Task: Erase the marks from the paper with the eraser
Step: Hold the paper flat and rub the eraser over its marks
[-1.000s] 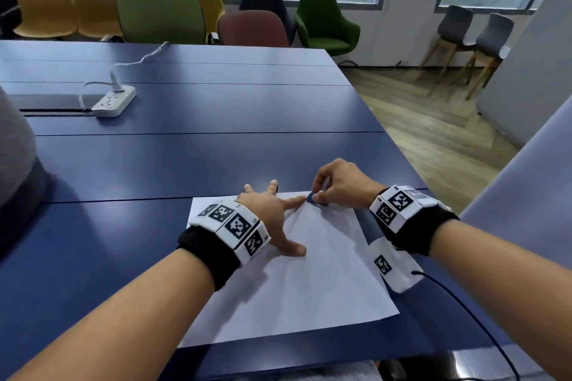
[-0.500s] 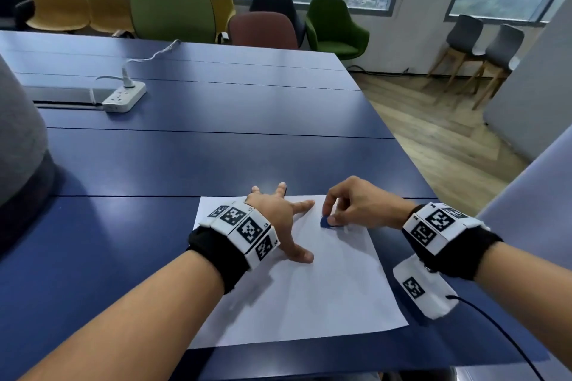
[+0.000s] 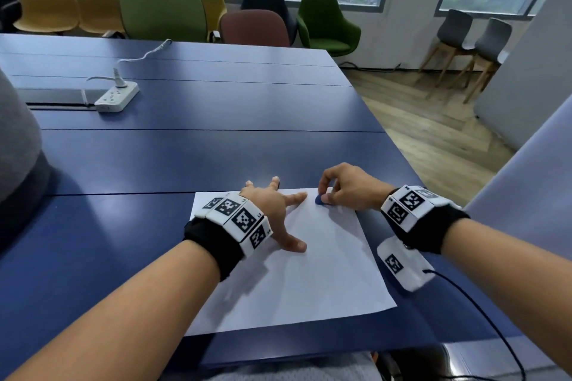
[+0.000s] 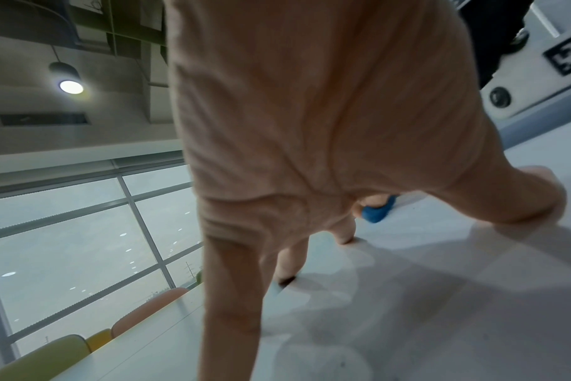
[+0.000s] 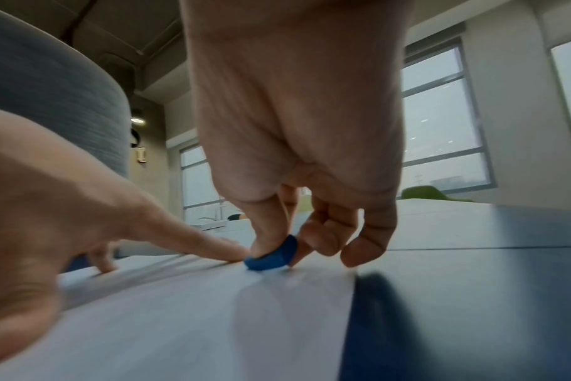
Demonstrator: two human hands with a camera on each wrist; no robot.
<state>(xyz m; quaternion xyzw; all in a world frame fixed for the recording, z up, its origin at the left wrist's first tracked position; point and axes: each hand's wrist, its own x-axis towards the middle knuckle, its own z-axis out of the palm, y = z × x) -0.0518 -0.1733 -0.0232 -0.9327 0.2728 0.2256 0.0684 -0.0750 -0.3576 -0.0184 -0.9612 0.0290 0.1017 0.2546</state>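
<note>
— Windows and a row of coloured chairs [image 3: 161, 12] run along the far wall, and the dark blue counter [image 3: 201, 108] carries one white sheet of paper [image 3: 309, 272] at its near edge. Where's the eraser?

— Small blue eraser [image 3: 320, 199], pinched between the thumb and first fingers [image 5: 268, 232] of the right hand [image 3: 349, 189], its lower edge touching the paper just inside the far right corner. The other fingers of that hand are curled loosely behind it.

— And the left hand [image 3: 272, 207]?

— Fingers spread wide, tips pressed down on the sheet. Its index fingertip lies just beside the eraser, the thumb well apart toward the near side.

— Any marks visible?

— None that I can make out; the paper near the eraser looks plain, and the close view is blurred.

— What could go wrong?

— The rubbing happens close to the paper's corner, beyond the span of the spread fingers. A hard stroke toward that free edge could buckle or crease the sheet, maybe tear it. The eraser is small and held only by fingertips, so heavy pressure might squirt it out of the pinch. And if the left hand lifts, the whole sheet would likely slide on the smooth counter.

— Anything else about?

— A white power strip [image 3: 116, 99] sits far beyond the fingers, well clear.
</note>
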